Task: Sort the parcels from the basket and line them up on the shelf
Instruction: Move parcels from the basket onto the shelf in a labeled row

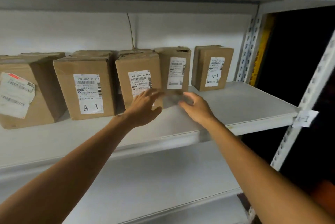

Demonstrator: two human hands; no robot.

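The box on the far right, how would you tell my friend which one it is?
Look at the grey shelf with a row of brown boxes. Go to the right end, near the holed post. That box stands alone, a gap away from the others, with A-1 on its label.

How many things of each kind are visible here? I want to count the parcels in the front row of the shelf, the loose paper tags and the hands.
Cardboard parcels: 5
Paper tag marked A-1: 1
Hands: 2, the left hand and the right hand
Total: 8
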